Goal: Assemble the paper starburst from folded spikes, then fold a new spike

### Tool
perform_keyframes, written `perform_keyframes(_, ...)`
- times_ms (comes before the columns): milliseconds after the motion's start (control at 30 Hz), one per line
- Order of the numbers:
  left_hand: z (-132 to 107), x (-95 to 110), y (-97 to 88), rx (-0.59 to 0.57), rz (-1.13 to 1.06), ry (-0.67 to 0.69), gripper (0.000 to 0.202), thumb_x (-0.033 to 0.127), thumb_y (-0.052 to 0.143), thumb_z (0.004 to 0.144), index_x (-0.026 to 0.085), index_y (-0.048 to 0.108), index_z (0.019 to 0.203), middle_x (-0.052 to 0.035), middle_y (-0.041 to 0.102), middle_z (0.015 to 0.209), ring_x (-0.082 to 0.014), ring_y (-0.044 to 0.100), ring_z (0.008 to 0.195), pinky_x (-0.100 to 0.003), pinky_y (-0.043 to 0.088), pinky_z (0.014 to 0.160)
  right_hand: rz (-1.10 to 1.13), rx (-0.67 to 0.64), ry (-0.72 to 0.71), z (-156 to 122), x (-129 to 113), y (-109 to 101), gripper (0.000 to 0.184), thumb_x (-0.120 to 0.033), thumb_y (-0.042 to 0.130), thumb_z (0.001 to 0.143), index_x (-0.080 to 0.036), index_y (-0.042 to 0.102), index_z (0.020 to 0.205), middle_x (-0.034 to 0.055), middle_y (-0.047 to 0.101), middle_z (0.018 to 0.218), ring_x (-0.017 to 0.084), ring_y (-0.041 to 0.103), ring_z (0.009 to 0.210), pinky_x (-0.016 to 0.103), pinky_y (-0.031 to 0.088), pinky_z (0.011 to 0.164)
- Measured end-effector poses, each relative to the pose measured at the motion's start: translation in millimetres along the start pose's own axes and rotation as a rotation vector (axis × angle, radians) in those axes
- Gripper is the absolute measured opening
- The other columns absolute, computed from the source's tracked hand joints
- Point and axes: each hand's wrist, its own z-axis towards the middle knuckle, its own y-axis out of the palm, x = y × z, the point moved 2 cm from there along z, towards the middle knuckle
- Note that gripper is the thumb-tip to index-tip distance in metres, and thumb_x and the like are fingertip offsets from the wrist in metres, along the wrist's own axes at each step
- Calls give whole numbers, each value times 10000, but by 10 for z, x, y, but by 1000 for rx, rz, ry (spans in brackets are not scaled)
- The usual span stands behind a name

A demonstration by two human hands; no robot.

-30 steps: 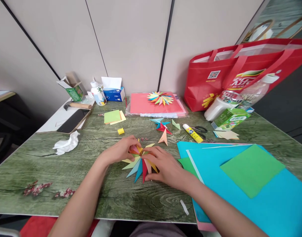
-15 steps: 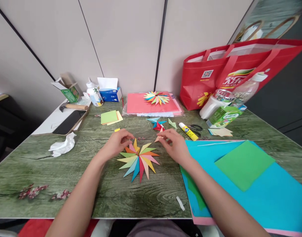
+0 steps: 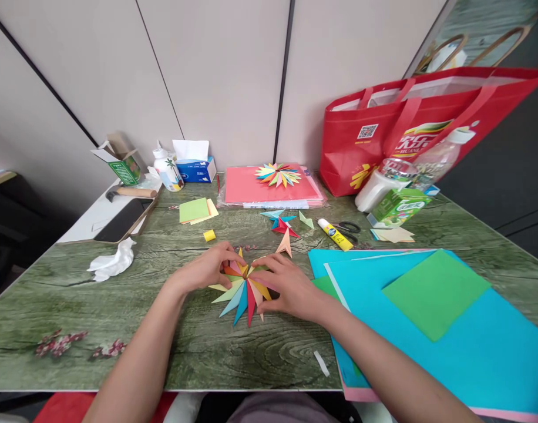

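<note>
A many-coloured folded paper star (image 3: 240, 296), built of pointed pieces in a ring, lies flat on the table in front of me. At its upper left, my left hand (image 3: 209, 267) grips the rim, the fingers curled over the orange and pink points. My right hand (image 3: 286, 285) is laid over the right side, thumb and fingers spread around the points and touching them; it hides much of that side. Just beyond sits a loose peach folded piece (image 3: 285, 243). Behind that are red (image 3: 285, 228), blue and pale green (image 3: 305, 220) folded pieces.
A glue stick (image 3: 335, 234) and scissors (image 3: 349, 227) lie at back right. Blue paper sheets (image 3: 366, 294) cover the right side. A second paper star (image 3: 278, 175) rests on a red paper pack (image 3: 240, 187). Left are a crumpled tissue (image 3: 113, 260), phone (image 3: 123, 219) and hammer (image 3: 132, 192).
My right hand has let go of the peach piece, leaving it on the table, and has come down and left onto the star. My left hand has moved slightly down onto its rim.
</note>
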Motion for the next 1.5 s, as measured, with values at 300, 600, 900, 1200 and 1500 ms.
perform_keyframes(300, -65, -101, -172, 280, -34, -152, 333, 329, 637, 660, 174, 605, 953, 3, 538, 707, -146, 509, 629, -247, 390, 573, -78, 40, 62, 40, 39, 25, 753, -601, 601, 621, -202, 415, 1231, 120, 490, 1174, 265, 426, 1094, 426, 332, 911)
perform_keyframes(600, -323, -97, -90, 221, -429, -632, 419, 550, 570, 637, 144, 523, 725, -31, 604, 513, -186, 584, 448, -290, 464, 445, -208, 61, 195, 95, 44, 157, 703, -624, 517, 683, -176, 444, 1219, 126, 540, 973, 272, 497, 921, 413, 397, 786)
perform_keyframes(900, -288, -131, 81, 357, -787, -565, 593, 270, 800, 422, 118, 488, 903, -8, 623, 548, -149, 575, 465, -281, 476, 485, 135, 113, 427, 120, 51, 155, 467, -463, 659, 656, -179, 532, 1004, 63, 601, 873, 210, 554, 815, 302, 419, 679)
perform_keyframes(1200, -197, -114, 114, 441, -832, -397, 590, 144, 782, 395, 136, 537, 932, 48, 565, 608, -103, 544, 539, -239, 458, 549, 403, 334, 518, 130, 76, 184, 196, -287, 522, 784, -206, 500, 961, 0, 625, 730, 156, 591, 690, 268, 421, 620)
perform_keyframes(1500, -199, 33, 30, 553, -884, -167, 618, 138, 750, 511, 191, 490, 1069, 54, 543, 660, -94, 528, 588, -214, 435, 556, 1098, 500, 688, 158, 224, 262, 587, -296, 726, 554, -159, 433, 1044, 1, 624, 704, 183, 623, 687, 311, 480, 650)
